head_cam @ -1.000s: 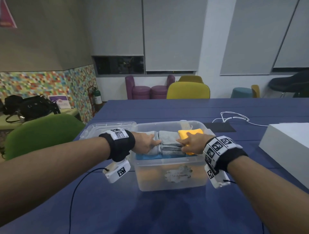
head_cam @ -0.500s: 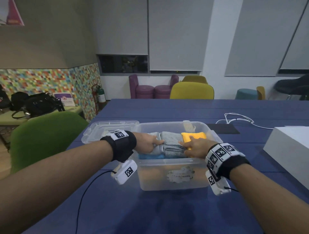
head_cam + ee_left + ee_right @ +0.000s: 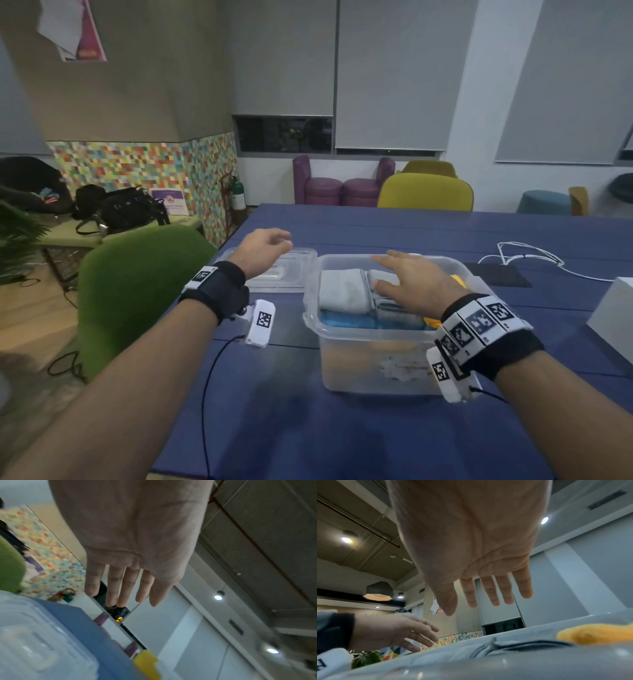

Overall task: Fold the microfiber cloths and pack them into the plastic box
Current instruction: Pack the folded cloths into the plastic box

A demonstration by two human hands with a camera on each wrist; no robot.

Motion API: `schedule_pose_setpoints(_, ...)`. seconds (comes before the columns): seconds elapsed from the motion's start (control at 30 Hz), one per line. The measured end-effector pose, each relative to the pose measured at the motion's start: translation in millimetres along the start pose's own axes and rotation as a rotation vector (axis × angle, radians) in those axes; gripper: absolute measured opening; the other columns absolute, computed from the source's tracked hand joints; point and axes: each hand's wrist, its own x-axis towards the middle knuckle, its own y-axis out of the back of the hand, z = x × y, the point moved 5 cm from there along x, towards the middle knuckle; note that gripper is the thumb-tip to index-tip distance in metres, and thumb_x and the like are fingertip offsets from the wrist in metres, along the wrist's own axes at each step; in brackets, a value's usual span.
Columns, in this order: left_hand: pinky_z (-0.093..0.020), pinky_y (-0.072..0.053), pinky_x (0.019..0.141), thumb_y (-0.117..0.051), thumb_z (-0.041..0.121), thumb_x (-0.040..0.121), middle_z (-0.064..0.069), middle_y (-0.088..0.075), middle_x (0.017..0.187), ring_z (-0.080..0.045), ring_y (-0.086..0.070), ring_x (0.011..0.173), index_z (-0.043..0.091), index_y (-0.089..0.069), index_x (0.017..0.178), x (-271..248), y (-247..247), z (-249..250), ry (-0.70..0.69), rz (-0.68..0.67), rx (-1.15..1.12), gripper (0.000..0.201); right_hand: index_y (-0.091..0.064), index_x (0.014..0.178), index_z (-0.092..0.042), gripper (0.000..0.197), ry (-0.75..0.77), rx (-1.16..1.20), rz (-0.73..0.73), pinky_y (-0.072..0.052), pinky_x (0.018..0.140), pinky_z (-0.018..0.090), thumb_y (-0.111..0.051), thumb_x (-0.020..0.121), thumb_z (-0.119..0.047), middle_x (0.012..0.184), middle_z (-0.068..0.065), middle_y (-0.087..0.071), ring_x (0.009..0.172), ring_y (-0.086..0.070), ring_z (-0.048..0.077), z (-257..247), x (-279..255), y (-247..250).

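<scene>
A clear plastic box (image 3: 376, 356) stands on the blue table and holds folded cloths: grey ones (image 3: 342, 291) on top, a blue one (image 3: 346, 322) under them, a yellow one (image 3: 459, 280) at the right. My right hand (image 3: 407, 277) hovers flat over the grey cloths with straight, spread fingers (image 3: 489, 592) and holds nothing. My left hand (image 3: 265, 245) hangs above the clear lid (image 3: 284, 270), which lies left of the box. Its fingers (image 3: 120, 588) are relaxed and empty. The yellow cloth (image 3: 597, 632) and the grey cloths (image 3: 471, 654) show in the right wrist view.
A white box (image 3: 613, 318) sits at the right edge of the table. A white cable (image 3: 527, 253) and a dark flat pad (image 3: 496, 274) lie behind the plastic box. A green chair (image 3: 137, 284) stands left of the table, a yellow chair (image 3: 424, 192) at its far end.
Both hands lifted off the cloths in the box. The left hand moved left and away to above the lid; the right hand rose and opened flat over the grey cloths.
</scene>
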Motion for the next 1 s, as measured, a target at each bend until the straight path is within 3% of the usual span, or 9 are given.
schedule_pose_setpoints(0.17,-0.034,-0.047,0.100,-0.072,0.027,0.093,-0.011,-0.067,0.128,-0.029,-0.063,0.118,0.011,-0.063,0.136,22,-10,-73,0.200,0.014,0.227,0.047,-0.047,0.149,-0.031,0.050,0.049,-0.014,0.017,-0.032,0.115,0.038,-0.050,0.101,-0.046,0.162,0.002,-0.035,0.145,-0.039,0.022,-33,5,-6)
schedule_pose_setpoints(0.3,-0.037,-0.046,0.106,-0.073,0.024,0.091,-0.014,-0.059,0.142,-0.031,-0.056,0.130,0.012,-0.057,0.141,39,-37,-112,0.262,-0.075,0.417,0.055,-0.056,0.141,-0.028,0.046,0.094,0.009,0.042,-0.040,0.111,0.039,-0.052,0.099,-0.046,0.149,-0.005,-0.052,0.134,-0.050,0.017,-42,11,-10)
schedule_pose_setpoints(0.37,-0.037,-0.047,0.105,-0.073,0.020,0.091,-0.015,-0.057,0.143,-0.033,-0.056,0.131,0.010,-0.055,0.142,49,-52,-125,0.269,-0.112,0.485,0.055,-0.057,0.139,-0.030,0.046,0.082,0.019,0.032,-0.042,0.111,0.042,-0.052,0.097,-0.048,0.148,-0.006,-0.053,0.134,-0.050,0.016,-40,14,-16)
schedule_pose_setpoints(0.53,-0.043,-0.049,0.107,-0.069,0.018,0.093,-0.016,-0.056,0.145,-0.034,-0.056,0.131,0.010,-0.052,0.145,79,-86,-147,0.268,-0.231,0.632,0.056,-0.044,0.149,-0.038,0.056,-0.042,-0.062,-0.093,-0.037,0.113,0.045,-0.048,0.095,-0.054,0.155,0.004,-0.043,0.142,-0.040,0.024,-17,26,-37)
schedule_pose_setpoints(0.63,-0.043,-0.050,0.106,-0.066,0.015,0.094,-0.016,-0.056,0.145,-0.034,-0.057,0.131,0.011,-0.051,0.147,96,-105,-157,0.280,-0.295,0.657,0.055,-0.035,0.154,-0.042,0.058,-0.079,-0.130,-0.214,-0.035,0.114,0.042,-0.042,0.099,-0.057,0.150,0.006,-0.045,0.137,-0.044,0.028,-8,27,-48)
schedule_pose_setpoints(0.73,-0.042,-0.055,0.097,-0.070,0.014,0.086,-0.014,-0.063,0.137,-0.034,-0.063,0.123,0.013,-0.059,0.139,112,-120,-175,0.261,-0.350,0.743,0.054,-0.026,0.157,-0.043,0.057,-0.079,-0.128,-0.266,-0.033,0.115,0.040,-0.036,0.103,-0.056,0.158,0.011,-0.035,0.139,-0.043,0.030,-9,25,-55)
schedule_pose_setpoints(0.87,-0.044,-0.060,0.085,-0.078,0.014,0.069,-0.012,-0.069,0.118,-0.036,-0.070,0.105,0.018,-0.061,0.109,130,-129,-201,0.263,-0.406,0.840,0.044,-0.020,0.159,-0.043,0.057,-0.075,-0.134,-0.300,-0.027,0.119,0.040,-0.033,0.105,-0.054,0.165,0.016,-0.023,0.145,-0.037,0.032,-11,24,-59)
schedule_pose_setpoints(1.0,-0.047,-0.058,0.089,-0.074,0.016,0.072,-0.010,-0.067,0.120,-0.035,-0.068,0.109,0.019,-0.061,0.116,154,-138,-231,0.247,-0.403,0.891,0.045,-0.018,0.159,-0.044,0.056,-0.066,-0.140,-0.295,-0.027,0.120,0.041,-0.030,0.105,-0.055,0.165,0.017,-0.023,0.144,-0.039,0.032,-11,24,-62)
